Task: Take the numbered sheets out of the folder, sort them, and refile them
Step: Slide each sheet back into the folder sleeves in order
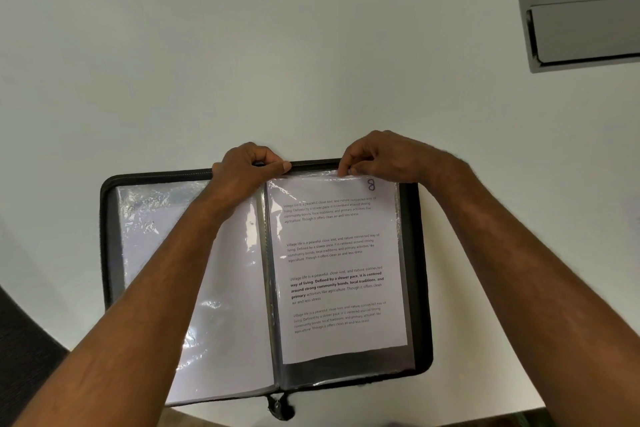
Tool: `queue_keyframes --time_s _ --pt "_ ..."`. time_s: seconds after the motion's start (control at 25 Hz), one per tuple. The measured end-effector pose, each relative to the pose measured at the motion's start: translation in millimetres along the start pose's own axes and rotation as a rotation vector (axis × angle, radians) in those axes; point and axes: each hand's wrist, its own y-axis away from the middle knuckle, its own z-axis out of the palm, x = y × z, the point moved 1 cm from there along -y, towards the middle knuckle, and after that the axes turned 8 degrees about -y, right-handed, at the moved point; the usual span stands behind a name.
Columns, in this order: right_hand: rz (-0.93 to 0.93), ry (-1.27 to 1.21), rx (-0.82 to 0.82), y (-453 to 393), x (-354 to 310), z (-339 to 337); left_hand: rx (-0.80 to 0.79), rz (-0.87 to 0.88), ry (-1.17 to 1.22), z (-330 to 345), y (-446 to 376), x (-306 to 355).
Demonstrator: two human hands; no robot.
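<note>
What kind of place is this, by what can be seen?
Probably an office or study room: a zipped folder of printed sheets lies open on a plain white table, with a grey cabinet nearby.

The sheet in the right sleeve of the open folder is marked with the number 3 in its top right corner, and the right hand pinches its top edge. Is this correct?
Not quite. The head view shows the sheet in the right sleeve of the open folder marked with an 8, not a 3, in its top right corner. The rest holds: the right hand pinches its top edge.
</note>
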Motion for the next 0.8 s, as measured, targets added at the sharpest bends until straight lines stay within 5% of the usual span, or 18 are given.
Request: queue_keyframes --time_s 0.24,0.8 --pt "0.083 -0.063 -0.018 4 1 11 0.045 0.072 -0.164 3 3 2" --pt "0.011 0.307 0.101 18 -6 26 0.054 0.132 -0.308 4 8 8"
